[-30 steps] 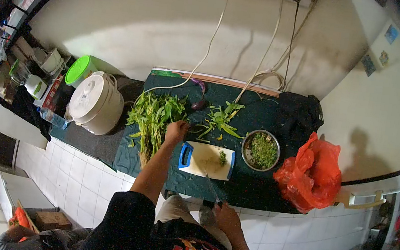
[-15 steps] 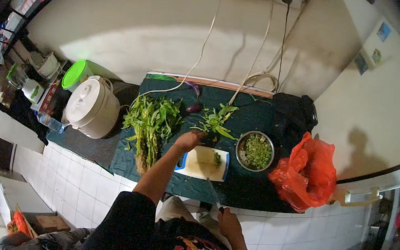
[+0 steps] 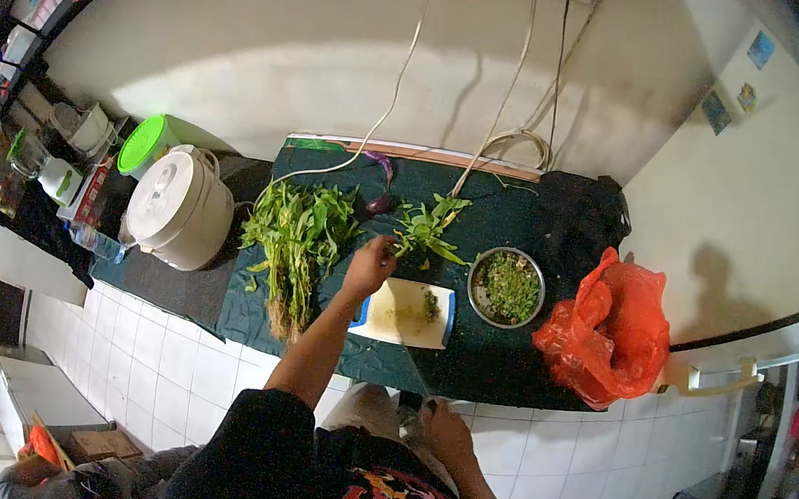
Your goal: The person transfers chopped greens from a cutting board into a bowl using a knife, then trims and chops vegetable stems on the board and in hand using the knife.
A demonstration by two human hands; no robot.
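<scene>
My left hand is above the table, just left of a small bunch of leafy greens. Its fingers are curled in beside the stem ends; what they pinch, if anything, is too small to make out. Low at the table's front edge, my right hand grips a knife, its blade pointing up toward the cutting board. Chopped greens lie on the board's right part. A metal bowl of chopped greens stands to the right. At left lies a big bunch of leafy greens with roots.
An eggplant lies behind the greens. A red plastic bag stands at the table's right end. At left are a rice cooker, a green-lidded container and a water bottle. Another person's arm shows at lower left.
My left hand has drawn back from over the board's upper edge, and its fingers have curled. My right hand still holds the knife low. The whole view has shifted slightly.
</scene>
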